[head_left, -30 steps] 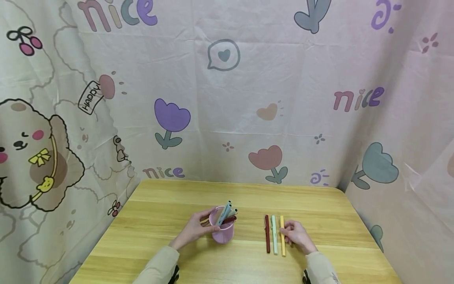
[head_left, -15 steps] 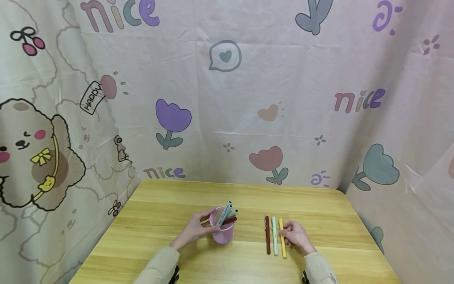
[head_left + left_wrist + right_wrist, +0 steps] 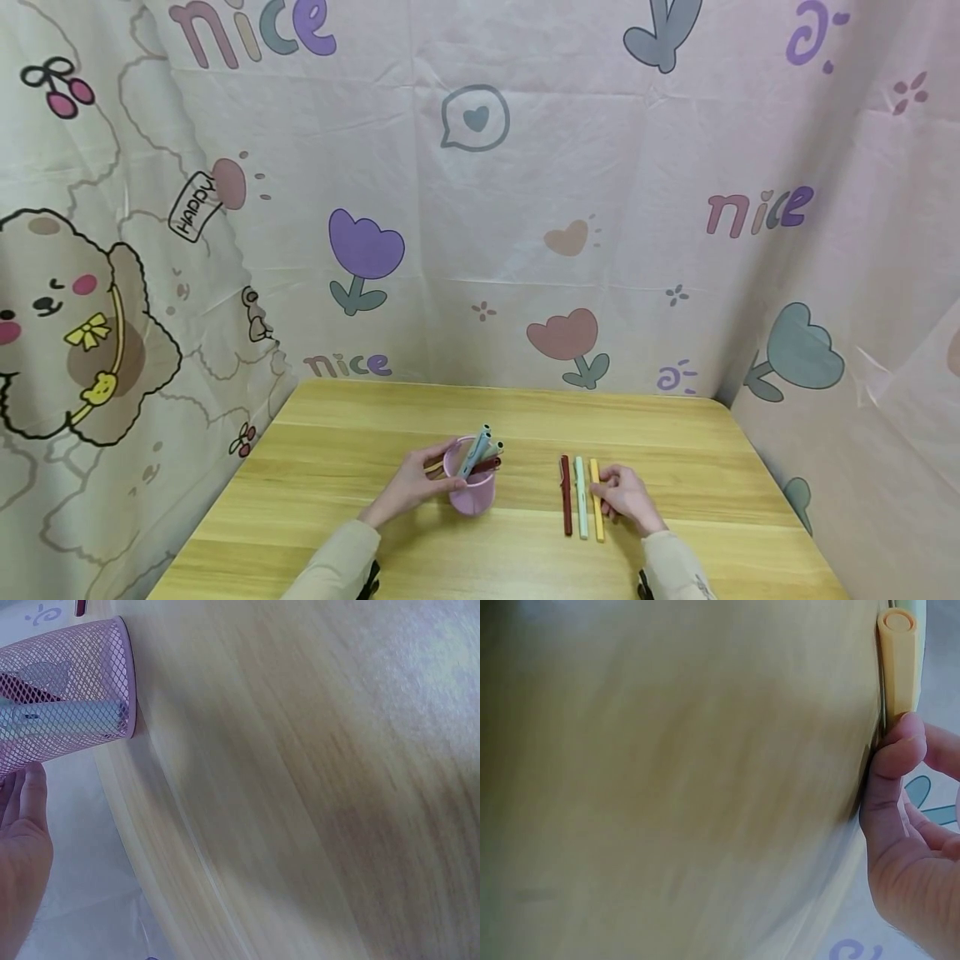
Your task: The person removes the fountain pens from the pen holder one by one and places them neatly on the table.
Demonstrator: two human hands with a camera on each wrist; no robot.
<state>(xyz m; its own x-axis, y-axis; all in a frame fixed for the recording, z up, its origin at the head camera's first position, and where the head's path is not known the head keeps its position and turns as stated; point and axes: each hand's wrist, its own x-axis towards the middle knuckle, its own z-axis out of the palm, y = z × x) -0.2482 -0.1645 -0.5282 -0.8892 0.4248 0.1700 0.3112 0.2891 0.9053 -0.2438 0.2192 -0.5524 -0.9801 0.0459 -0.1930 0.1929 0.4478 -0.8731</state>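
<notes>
My left hand (image 3: 411,483) holds a pink mesh pen cup (image 3: 472,500) by its side, thumb at the front and fingers round the back. Several pens (image 3: 474,454) lean inside the cup, among them blue and dark red ones. In the left wrist view, the mesh of the cup (image 3: 82,682) shows a pale pen through it. To the right, my right hand (image 3: 628,498) pinches a yellow pen (image 3: 597,517) between thumb and fingers. Left of that pen, a mint green pen (image 3: 581,500) and a dark red pen (image 3: 566,496) lie side by side, roughly parallel.
The wooden table (image 3: 360,417) has its back edge against a patterned cloth (image 3: 480,208). More of this cloth hangs at the left and right sides. Between the cup and the row of pens lies a stretch of bare wood.
The yellow pen slid slightly toward the person, then a little back, and its far end now leans a bit more left. The left hand and cup stay in place.
</notes>
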